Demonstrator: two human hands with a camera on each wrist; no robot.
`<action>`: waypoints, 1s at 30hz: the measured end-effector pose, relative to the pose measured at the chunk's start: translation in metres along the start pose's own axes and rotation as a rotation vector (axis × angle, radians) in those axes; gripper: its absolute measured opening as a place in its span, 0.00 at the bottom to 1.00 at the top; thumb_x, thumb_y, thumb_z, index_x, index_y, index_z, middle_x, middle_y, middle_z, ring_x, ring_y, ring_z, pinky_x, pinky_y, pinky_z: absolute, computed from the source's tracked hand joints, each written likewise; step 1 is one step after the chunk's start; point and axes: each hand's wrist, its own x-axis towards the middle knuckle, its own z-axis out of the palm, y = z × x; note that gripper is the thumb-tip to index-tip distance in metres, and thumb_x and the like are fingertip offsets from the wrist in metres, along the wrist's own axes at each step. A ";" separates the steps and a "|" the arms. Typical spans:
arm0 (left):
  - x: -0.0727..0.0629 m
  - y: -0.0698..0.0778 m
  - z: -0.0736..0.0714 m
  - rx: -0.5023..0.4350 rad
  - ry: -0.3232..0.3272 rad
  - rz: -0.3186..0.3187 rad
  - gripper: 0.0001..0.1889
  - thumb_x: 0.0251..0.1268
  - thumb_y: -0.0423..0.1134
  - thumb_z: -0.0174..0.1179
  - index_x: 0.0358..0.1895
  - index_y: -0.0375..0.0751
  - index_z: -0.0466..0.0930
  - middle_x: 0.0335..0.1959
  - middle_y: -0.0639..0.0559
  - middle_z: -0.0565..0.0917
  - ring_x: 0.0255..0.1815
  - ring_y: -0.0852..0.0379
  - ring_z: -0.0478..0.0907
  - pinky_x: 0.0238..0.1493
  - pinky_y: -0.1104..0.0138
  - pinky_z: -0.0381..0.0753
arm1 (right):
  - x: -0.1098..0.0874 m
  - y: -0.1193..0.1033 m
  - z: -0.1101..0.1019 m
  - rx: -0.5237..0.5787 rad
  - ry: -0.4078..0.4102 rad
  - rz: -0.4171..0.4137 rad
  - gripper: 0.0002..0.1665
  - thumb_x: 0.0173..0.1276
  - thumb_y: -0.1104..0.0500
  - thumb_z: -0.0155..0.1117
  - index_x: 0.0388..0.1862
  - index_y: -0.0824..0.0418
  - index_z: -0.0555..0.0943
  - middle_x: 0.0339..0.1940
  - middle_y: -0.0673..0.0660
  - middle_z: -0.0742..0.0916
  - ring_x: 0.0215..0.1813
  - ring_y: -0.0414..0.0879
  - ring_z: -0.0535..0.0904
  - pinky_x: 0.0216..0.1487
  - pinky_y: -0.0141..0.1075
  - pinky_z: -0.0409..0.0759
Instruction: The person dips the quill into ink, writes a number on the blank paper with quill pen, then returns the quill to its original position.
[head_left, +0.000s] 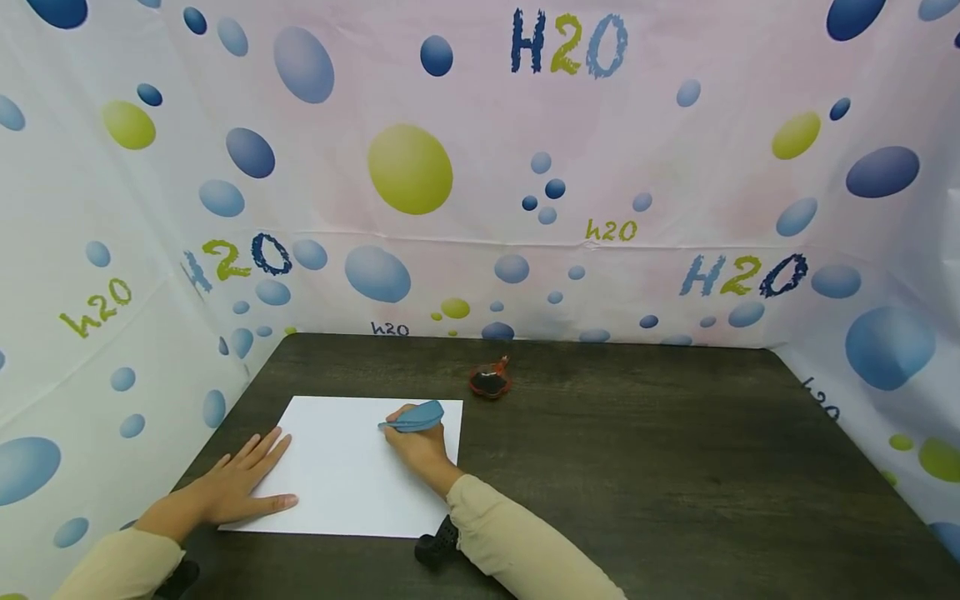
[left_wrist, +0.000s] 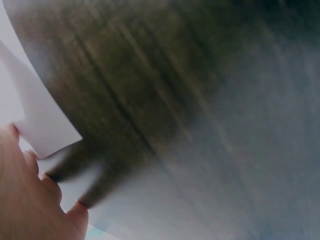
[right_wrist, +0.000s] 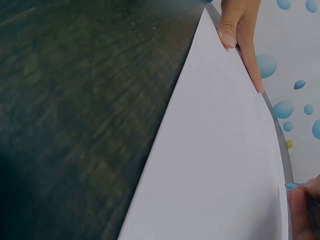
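Note:
A white sheet of paper [head_left: 337, 475] lies on the dark table, its visible face bare of marks. My left hand [head_left: 238, 483] rests flat with spread fingers over the sheet's left edge; the left wrist view shows its fingertips [left_wrist: 77, 212] by a paper corner. Above the sheet's upper right part, my right hand [head_left: 422, 446] grips a blue feather-shaped pen [head_left: 420, 417]. The pen's narrow tip points left, close over the paper. At the right wrist view's lower right, the pen's blue tip [right_wrist: 295, 185] shows beside the fingers.
A small red-edged container with dark contents [head_left: 491, 381] stands behind the sheet, right of its far corner. The dark wood-grain table [head_left: 637, 467] stretches to the right. A white backdrop with blue and green dots [head_left: 480, 183] encloses the table at the back and sides.

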 end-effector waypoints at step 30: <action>0.000 0.004 -0.003 0.004 0.004 0.001 0.48 0.57 0.63 0.59 0.73 0.35 0.52 0.75 0.32 0.49 0.71 0.23 0.45 0.59 0.26 0.43 | -0.003 0.001 0.009 -0.029 0.125 -0.069 0.03 0.54 0.68 0.68 0.26 0.60 0.85 0.23 0.49 0.87 0.27 0.34 0.78 0.33 0.29 0.74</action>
